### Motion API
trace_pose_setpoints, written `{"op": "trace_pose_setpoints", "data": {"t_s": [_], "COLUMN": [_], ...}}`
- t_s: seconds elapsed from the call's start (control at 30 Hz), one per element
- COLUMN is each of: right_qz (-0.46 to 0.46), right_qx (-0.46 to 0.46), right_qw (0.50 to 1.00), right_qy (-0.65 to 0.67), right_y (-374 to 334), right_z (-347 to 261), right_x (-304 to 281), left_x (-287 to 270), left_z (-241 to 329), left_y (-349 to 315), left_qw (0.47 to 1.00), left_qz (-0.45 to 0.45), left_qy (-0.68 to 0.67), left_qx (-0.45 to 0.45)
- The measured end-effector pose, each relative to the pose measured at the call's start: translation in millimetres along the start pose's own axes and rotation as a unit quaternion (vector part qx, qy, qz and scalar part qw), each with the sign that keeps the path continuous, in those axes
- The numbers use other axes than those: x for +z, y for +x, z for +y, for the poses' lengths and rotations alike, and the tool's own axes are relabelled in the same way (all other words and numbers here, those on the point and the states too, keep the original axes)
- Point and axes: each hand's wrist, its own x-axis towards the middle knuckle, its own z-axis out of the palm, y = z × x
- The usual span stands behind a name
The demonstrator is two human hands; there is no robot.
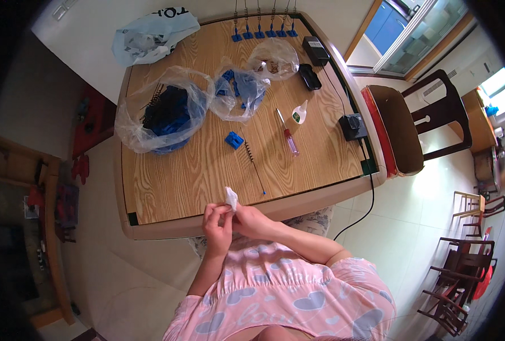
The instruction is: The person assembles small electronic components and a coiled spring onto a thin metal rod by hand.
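Note:
A crumpled white tissue (pixel 231 196) sticks up between my two hands at the near edge of the table. My left hand (pixel 215 220) pinches it with closed fingers. Against it my right hand (pixel 253 221) is also closed on the tissue, its fingertips partly hidden. Just beyond them on the wood tabletop lies a thin black coiled wire (pixel 250 154) with a small blue tip. At its far end sits a blue plastic block (pixel 234 140). A screwdriver (pixel 290 140) with a clear reddish handle lies to the right, beside a small white squeeze bottle (pixel 299 114).
Clear bags hold blue and black parts (pixel 170 111), blue pieces (pixel 235 85) and small brown bits (pixel 272 65). Several blue-based coiled wires (pixel 259 34) stand along the far edge. A black adapter (pixel 316 51), black case (pixel 309 77) and corded black box (pixel 352 127) are at right.

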Motion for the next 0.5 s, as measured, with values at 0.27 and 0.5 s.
{"op": "trace_pose_setpoints", "data": {"t_s": [0.27, 0.5], "right_qz": [0.161, 0.057], "right_qx": [-0.072, -0.082], "right_qw": [0.984, 0.987], "right_qy": [0.010, -0.125], "right_y": [-25, -52], "right_z": [-37, -32], "right_x": [-28, -81], "left_x": [2, -6], "left_z": [-8, 20], "left_y": [-8, 3], "left_qw": [0.982, 0.983], "left_qz": [-0.006, -0.130], "left_qy": [-0.139, -0.131], "left_qx": [-0.129, -0.011]}}
